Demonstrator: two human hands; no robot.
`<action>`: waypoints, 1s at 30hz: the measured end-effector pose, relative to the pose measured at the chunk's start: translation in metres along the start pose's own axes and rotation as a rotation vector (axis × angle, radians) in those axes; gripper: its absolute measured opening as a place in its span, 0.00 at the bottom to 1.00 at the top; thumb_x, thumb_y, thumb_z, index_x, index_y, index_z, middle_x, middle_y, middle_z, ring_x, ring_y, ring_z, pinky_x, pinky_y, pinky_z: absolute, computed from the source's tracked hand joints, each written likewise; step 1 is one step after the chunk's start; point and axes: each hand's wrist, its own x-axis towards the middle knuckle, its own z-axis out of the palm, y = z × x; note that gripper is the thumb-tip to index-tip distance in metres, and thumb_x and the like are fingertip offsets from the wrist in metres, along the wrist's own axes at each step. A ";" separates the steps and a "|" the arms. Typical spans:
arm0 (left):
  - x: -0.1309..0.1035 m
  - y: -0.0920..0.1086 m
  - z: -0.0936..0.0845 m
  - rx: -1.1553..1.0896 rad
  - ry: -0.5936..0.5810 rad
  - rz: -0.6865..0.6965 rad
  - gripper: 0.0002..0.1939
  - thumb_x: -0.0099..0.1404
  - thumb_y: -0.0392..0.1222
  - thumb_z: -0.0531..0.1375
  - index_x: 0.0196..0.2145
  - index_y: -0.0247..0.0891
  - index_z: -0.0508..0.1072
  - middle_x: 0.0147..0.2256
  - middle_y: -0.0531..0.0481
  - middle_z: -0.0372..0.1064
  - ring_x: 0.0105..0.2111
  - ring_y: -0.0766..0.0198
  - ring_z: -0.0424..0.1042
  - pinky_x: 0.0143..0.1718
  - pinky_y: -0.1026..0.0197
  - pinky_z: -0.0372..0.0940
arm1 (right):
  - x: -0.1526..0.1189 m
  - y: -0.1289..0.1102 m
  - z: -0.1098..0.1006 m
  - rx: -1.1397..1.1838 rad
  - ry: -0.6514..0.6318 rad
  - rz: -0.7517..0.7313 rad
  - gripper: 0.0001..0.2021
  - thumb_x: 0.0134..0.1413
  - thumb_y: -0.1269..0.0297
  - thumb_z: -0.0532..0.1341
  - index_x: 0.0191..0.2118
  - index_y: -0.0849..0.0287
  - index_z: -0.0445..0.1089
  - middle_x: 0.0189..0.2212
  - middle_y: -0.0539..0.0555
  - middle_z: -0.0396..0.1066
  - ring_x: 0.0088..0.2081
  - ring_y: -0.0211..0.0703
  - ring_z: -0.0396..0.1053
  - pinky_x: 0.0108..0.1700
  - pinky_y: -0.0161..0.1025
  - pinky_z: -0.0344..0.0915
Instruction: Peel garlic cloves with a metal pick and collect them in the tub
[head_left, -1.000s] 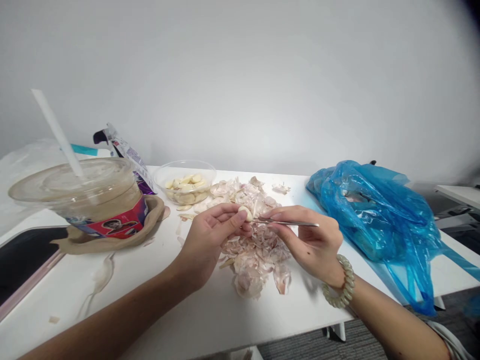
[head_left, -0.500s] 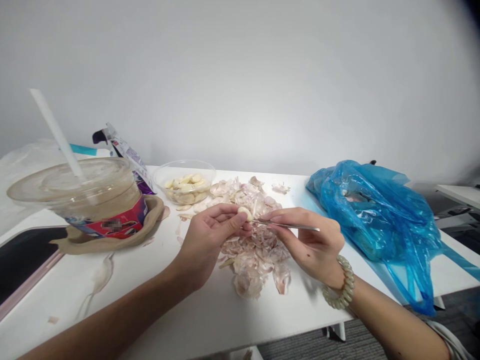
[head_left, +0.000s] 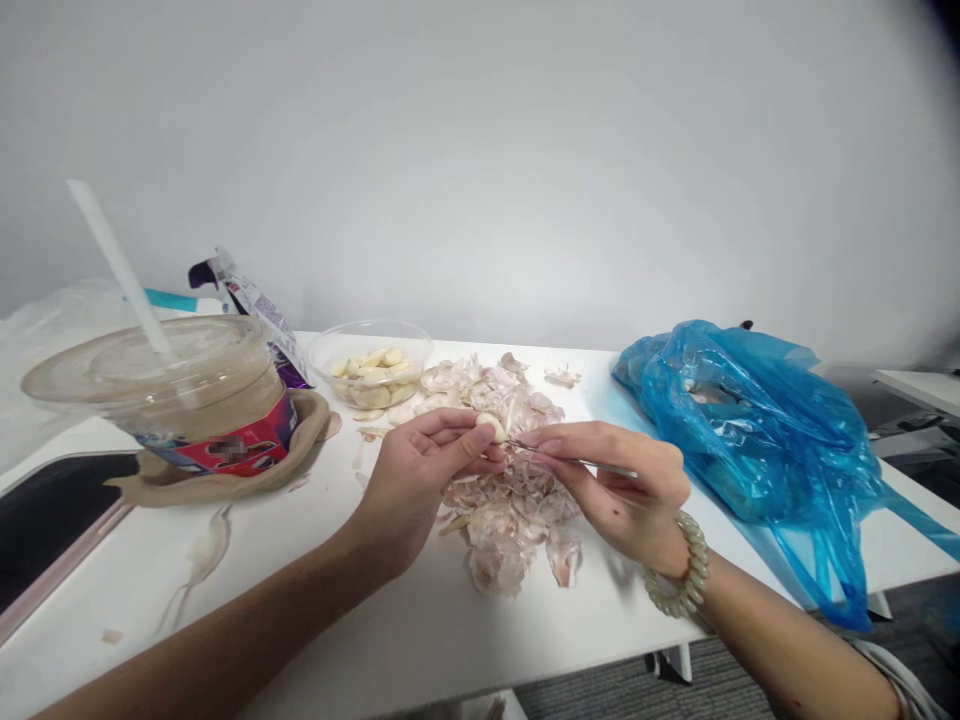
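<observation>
Between thumb and fingers, my left hand pinches a pale peeled garlic clove. My right hand, with a beaded bracelet at its wrist, grips a thin metal tool whose tip meets the right side of the clove. Beneath both hands a heap of garlic skins is spread over the white table. Behind my left hand stands a clear plastic bowl with several pale cloves inside.
At the left, a large drink cup with a white straw sits in a cardboard holder beside a dark, pink-edged device. A purple and white packet is behind it. A blue plastic bag lies at the right.
The metal tool has tilted slightly in my right hand, its tip still at the clove. My left hand has barely moved.
</observation>
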 end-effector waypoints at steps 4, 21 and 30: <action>-0.001 0.000 0.000 -0.005 0.007 -0.012 0.10 0.50 0.37 0.68 0.29 0.33 0.72 0.21 0.50 0.75 0.24 0.67 0.74 0.30 0.68 0.69 | -0.001 0.000 0.000 0.008 -0.010 -0.004 0.13 0.48 0.79 0.63 0.40 0.57 0.72 0.32 0.53 0.78 0.34 0.42 0.76 0.34 0.38 0.76; 0.001 -0.001 0.002 -0.070 -0.037 0.006 0.07 0.53 0.34 0.66 0.30 0.33 0.73 0.25 0.50 0.77 0.27 0.69 0.75 0.34 0.70 0.71 | 0.002 -0.002 0.002 -0.074 0.053 -0.085 0.16 0.45 0.80 0.65 0.41 0.58 0.71 0.31 0.54 0.77 0.34 0.42 0.76 0.33 0.37 0.75; 0.000 0.000 0.002 -0.030 -0.020 0.000 0.09 0.51 0.36 0.67 0.29 0.32 0.71 0.24 0.48 0.77 0.26 0.68 0.76 0.32 0.70 0.71 | 0.001 0.000 0.002 -0.073 0.057 -0.087 0.14 0.43 0.81 0.66 0.38 0.63 0.71 0.31 0.56 0.77 0.35 0.42 0.76 0.35 0.38 0.75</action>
